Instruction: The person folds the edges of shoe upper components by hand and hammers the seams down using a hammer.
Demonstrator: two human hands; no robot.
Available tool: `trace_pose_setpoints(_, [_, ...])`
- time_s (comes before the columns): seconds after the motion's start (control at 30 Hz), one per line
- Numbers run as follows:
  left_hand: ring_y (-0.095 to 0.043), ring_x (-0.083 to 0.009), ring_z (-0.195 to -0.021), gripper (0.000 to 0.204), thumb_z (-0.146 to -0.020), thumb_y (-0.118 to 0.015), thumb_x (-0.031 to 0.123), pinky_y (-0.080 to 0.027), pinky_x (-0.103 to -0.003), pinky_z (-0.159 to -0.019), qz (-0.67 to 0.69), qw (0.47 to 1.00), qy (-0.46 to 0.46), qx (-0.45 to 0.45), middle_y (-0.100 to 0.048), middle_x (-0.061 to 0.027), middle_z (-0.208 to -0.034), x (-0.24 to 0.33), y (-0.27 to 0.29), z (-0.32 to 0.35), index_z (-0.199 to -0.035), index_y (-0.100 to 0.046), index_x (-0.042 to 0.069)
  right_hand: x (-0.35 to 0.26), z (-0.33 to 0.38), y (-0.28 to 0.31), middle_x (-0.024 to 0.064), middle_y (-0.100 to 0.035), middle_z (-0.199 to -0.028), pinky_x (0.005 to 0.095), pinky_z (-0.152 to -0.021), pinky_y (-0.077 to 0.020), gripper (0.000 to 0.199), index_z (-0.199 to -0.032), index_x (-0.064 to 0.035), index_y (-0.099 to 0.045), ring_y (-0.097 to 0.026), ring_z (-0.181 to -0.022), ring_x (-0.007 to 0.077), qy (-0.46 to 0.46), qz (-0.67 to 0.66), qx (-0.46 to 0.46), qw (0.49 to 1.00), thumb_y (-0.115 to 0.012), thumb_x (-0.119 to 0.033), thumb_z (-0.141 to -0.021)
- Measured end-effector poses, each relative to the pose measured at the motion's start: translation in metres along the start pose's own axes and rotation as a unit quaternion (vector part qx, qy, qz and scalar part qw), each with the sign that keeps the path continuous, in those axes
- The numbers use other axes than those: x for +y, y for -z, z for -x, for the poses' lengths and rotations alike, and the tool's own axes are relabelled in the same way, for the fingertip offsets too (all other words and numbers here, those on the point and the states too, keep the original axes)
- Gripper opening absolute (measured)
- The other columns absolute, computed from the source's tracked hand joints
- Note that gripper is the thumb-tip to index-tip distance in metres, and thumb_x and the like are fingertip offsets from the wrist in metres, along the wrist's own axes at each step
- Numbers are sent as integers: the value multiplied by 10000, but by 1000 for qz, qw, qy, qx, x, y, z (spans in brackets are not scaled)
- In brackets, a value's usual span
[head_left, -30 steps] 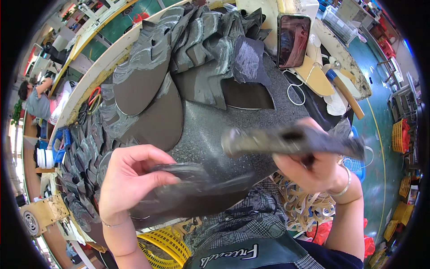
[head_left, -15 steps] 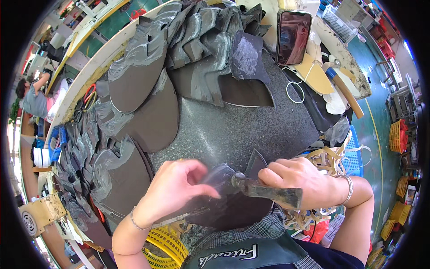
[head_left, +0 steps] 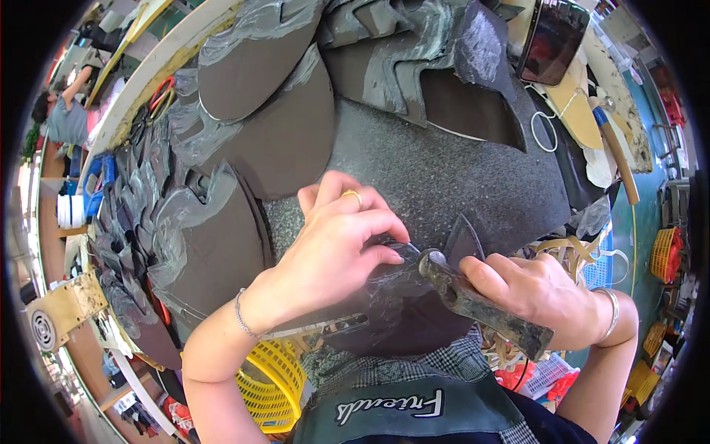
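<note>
My left hand point(head_left: 333, 237) pinches the edge of a dark leather piece point(head_left: 414, 314) at the near edge of the grey stone slab point(head_left: 436, 174). Thumb and forefinger press together there, and a ring shows on one finger. My right hand point(head_left: 529, 292) is wrapped round a hammer whose handle is hidden in the fist. The worn, dark hammer head point(head_left: 484, 303) has its round face just right of my left fingertips; whether it touches the leather I cannot tell. A small pointed dark flap point(head_left: 464, 238) stands up beyond the hammer.
Brown-black leather pieces point(head_left: 274, 152) with grey smeared edges overlap at the far side and left. A phone point(head_left: 553, 41) leans at the far right, near a wooden-handled tool point(head_left: 615, 152). Yellow basket point(head_left: 270, 392) below; tan strips point(head_left: 569, 251) right. Another person point(head_left: 66, 115) sits far left.
My left hand has moved right and closed on the leather edge. The hammer head has turned, its tail now lower right. The whole view has shifted, with the bench appearing nearer.
</note>
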State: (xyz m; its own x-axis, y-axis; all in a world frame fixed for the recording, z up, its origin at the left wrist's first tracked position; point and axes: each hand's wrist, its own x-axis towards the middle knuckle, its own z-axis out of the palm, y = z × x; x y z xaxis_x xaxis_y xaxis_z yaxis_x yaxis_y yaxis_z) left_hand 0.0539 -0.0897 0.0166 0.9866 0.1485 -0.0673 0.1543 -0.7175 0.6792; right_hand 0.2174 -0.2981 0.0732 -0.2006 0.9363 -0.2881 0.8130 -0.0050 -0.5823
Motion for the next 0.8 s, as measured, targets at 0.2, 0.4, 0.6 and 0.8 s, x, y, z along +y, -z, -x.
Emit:
trace_pose_setpoints(0.2, [-445,-252,-1008,270,-586,-850,244,-283,-440,-892,-122,981,-114,95,-605,86,-925,-2,-1,8,-843,-767,236,9,-6,-4,116,-524,-745,415,-486,-495,509,-1205,-3,-452,-625,-608,313,-5,-91,36,995,-679,-80,-756])
trace_pose_setpoints(0.4, [-416,-267,-1021,234,-596,-810,306,-278,-479,-864,-250,950,-145,116,-579,90,-964,2,-5,15,-821,-756,269,15,-21,6,149,-553,-733,437,-490,-473,439,-1090,-26,-452,-607,-605,363,-28,-100,47,994,-714,-139,-756])
trace_pose_setpoints(0.6, [-418,-260,-1014,251,-597,-797,314,-277,-474,-859,-269,945,-138,127,-574,92,-965,4,-7,19,-843,-757,277,13,-32,15,172,-559,-684,464,-505,-459,427,-1040,-1,-416,-604,-621,389,-14,-94,24,995,-706,-114,-748])
trace_pose_setpoints(0.8, [-468,-243,-959,284,-577,-837,271,-285,-447,-865,-138,976,-40,163,-590,92,-846,-1,-13,18,-845,-762,213,14,-31,7,187,-552,-693,473,-502,-444,381,-1039,-4,-421,-591,-618,409,-46,-133,18,990,-677,-98,-774])
